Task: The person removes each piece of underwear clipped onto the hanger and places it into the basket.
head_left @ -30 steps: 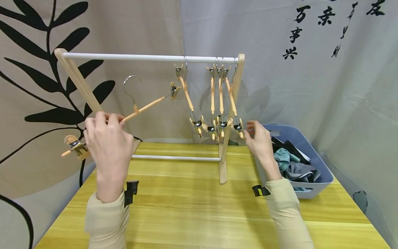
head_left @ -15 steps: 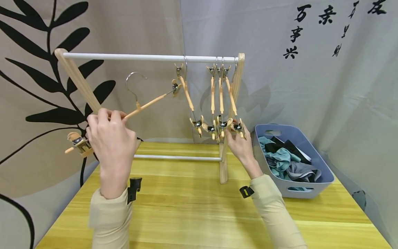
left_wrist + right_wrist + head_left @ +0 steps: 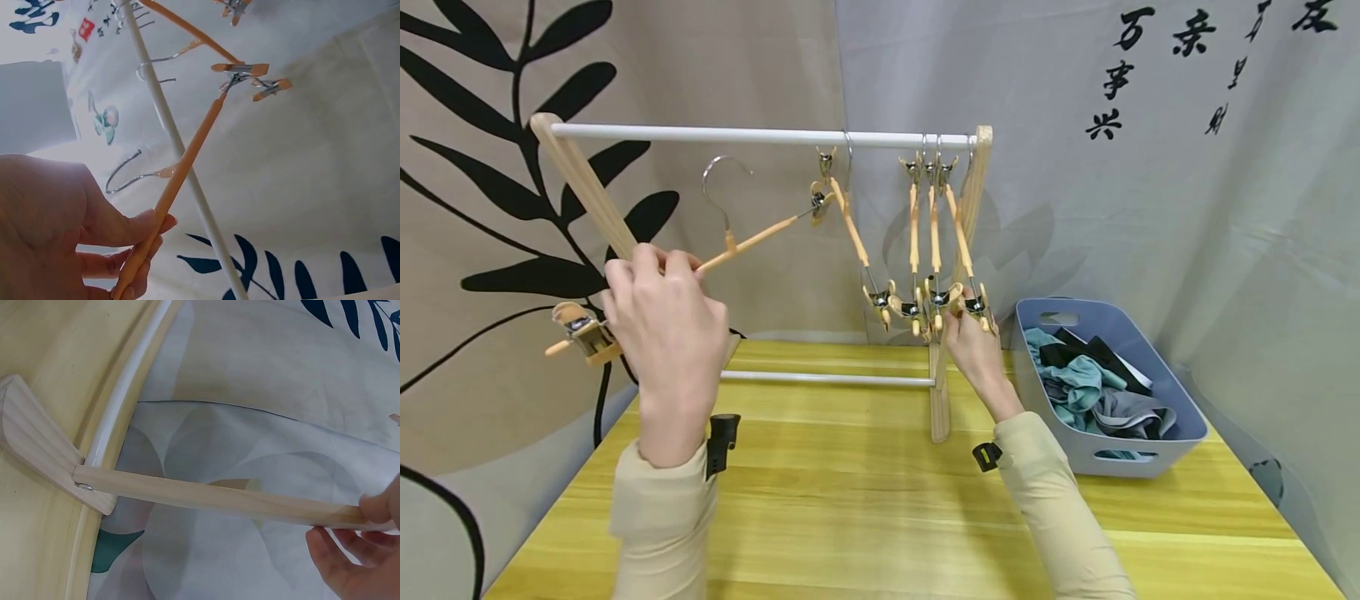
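My left hand (image 3: 666, 333) grips a wooden trouser hanger (image 3: 748, 244) by its bar, fingers and thumb wrapped round it. The hanger's metal hook (image 3: 128, 178) points up, below the white top rail (image 3: 700, 133) of the wooden garment rack in the head view. One end clip (image 3: 818, 200) overlaps the nearest hanging hanger (image 3: 850, 225). With thumb and fingers, my right hand (image 3: 365, 556) holds the rack's right upright (image 3: 237, 501). In the head view, hanging clips partly cover that hand (image 3: 976, 354).
Several more clip hangers (image 3: 934, 233) hang bunched at the rail's right end. A blue-grey basket (image 3: 1150, 461) of crumpled clothes (image 3: 1078, 383) stands on the wooden table (image 3: 865, 500) at the right. A curtain (image 3: 760, 58) with printed leaves and characters hangs behind the rack.
My right hand has moved left, from near the basket, onto the rack's right upright. My left hand has raised the hanger a little, its hook now closer to the top rail.
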### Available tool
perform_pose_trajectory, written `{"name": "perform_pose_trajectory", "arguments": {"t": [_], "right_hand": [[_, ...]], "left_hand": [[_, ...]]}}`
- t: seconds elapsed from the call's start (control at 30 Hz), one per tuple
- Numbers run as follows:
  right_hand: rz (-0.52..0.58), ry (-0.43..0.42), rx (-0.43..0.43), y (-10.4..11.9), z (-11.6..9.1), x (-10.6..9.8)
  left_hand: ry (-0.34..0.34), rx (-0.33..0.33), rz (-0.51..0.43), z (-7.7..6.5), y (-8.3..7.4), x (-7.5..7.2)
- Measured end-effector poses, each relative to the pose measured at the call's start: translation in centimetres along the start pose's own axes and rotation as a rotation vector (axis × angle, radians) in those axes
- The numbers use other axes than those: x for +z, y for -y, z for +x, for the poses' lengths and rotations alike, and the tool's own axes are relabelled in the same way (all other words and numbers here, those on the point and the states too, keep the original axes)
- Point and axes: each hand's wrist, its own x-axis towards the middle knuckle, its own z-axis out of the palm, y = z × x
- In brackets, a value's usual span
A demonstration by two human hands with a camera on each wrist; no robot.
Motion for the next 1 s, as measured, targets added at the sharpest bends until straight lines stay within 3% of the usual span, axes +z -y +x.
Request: {"name": "perform_pose_trajectory", "arguments": {"t": [0.1, 0.33, 0.63, 0.87, 1.0], "right_hand": [[-0.002, -0.007, -0.002, -0.1, 0.0, 0.0], [0.024, 0.114, 0.114, 0.0, 0.1, 0.0], [-0.011, 0.076, 0.073, 0.1, 0.1, 0.0], [-0.035, 0.072, 0.055, 0.1, 0.3, -0.1], [-0.024, 0.09, 0.07, 0.0, 0.3, 0.0]], "left_hand": [[-0.004, 0.002, 0.013, 0.3, -0.2, -0.2], [0.01, -0.016, 0.051, 1.2, -0.7, -0.6], [0.008, -0.041, 0.116, 2.3, -1.7, -0.3], [0.08, -0.086, 0.163, 3.3, -2.5, 0.2], [0.162, -0.113, 0.206, 4.0, -2.9, 0.3]]}}
